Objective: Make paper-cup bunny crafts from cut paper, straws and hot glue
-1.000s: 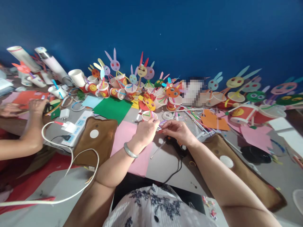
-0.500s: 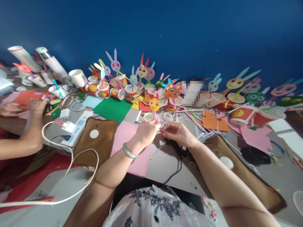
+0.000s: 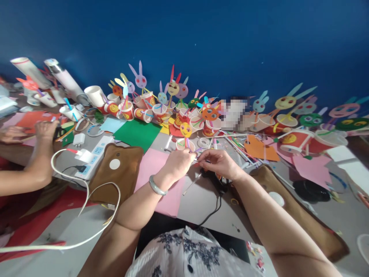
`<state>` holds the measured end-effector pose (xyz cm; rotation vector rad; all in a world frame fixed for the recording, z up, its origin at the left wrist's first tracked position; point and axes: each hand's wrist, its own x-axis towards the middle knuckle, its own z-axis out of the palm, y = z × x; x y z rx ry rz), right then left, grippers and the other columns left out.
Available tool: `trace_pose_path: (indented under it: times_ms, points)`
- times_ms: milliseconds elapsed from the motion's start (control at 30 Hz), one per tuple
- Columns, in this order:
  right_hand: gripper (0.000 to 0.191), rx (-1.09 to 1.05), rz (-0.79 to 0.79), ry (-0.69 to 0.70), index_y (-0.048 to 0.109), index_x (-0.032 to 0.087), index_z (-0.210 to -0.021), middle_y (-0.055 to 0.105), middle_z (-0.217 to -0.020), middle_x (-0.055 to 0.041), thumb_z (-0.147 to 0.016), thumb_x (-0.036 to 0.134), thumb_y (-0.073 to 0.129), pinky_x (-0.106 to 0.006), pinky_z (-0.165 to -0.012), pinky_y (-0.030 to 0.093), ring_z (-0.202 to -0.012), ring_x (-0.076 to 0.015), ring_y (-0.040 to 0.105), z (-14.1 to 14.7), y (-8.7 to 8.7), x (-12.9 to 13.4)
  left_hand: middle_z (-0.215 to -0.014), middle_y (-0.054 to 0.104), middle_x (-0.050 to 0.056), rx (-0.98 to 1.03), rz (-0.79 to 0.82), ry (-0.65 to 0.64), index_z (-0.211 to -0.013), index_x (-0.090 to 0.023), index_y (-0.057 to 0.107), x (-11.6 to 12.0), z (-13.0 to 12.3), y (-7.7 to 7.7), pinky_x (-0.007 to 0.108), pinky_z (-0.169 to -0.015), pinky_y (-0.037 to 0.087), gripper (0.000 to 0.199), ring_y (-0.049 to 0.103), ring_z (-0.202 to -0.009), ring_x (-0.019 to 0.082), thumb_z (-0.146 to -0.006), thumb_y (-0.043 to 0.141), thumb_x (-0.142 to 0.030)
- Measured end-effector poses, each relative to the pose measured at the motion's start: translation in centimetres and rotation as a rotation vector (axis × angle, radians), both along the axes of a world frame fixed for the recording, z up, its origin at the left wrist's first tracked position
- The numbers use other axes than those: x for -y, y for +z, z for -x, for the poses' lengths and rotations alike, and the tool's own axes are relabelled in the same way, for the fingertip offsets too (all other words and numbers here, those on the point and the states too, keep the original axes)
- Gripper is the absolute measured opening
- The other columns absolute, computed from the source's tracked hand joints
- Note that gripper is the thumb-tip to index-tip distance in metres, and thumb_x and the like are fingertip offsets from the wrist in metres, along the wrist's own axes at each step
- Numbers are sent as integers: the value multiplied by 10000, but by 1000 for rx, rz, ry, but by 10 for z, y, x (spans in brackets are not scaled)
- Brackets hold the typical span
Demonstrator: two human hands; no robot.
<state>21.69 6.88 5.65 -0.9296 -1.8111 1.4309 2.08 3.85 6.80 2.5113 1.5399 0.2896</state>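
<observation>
My left hand (image 3: 179,164) and my right hand (image 3: 220,163) meet at the middle of the table, fingertips pinched almost together. A tiny thin strip (image 3: 196,160) shows between them; what it is, I cannot make out. Just behind my left fingers stands a paper cup (image 3: 181,145) with a yellow paper face (image 3: 186,129) on a stem, its lower part hidden by the hand. Below my right hand lies a black corded tool (image 3: 215,181) with an orange part, looking like a glue gun. A thin rod (image 3: 192,184) lies beside it.
Several cups with paper animal faces line the blue wall (image 3: 184,38). Left are pink paper (image 3: 152,165), a green sheet (image 3: 138,132), a brown pouch (image 3: 118,173), a power strip (image 3: 92,157) and another person's hands (image 3: 46,132). Straws and another brown pouch (image 3: 300,211) lie right.
The yellow face has shifted slightly left and down and tilted a little. Both hands stay nearly in place, with small finger movements.
</observation>
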Motion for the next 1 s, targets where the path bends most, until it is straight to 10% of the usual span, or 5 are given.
trace_pose_path:
  times_ms: [267, 1000]
  points:
    - [279, 59, -10, -5, 698, 198, -826, 725, -737, -43, -783, 459, 789, -286, -586, 556, -656, -177, 695, -7, 7, -2, -888, 676, 83, -9, -21, 33, -1049, -172, 704, 0, -1, -1, 294, -594, 472, 277, 679, -740, 207, -988, 436, -140]
    - [81, 451, -840, -116, 666, 236, -923, 703, -721, -14, -881, 199, 607, -379, -773, 491, -675, -185, 634, -3, 13, 5, -1010, 672, 103, -37, 17, 77, -1156, -187, 660, 1, -7, -3, 308, -671, 496, 361, 673, -777, 205, -1045, 319, -217]
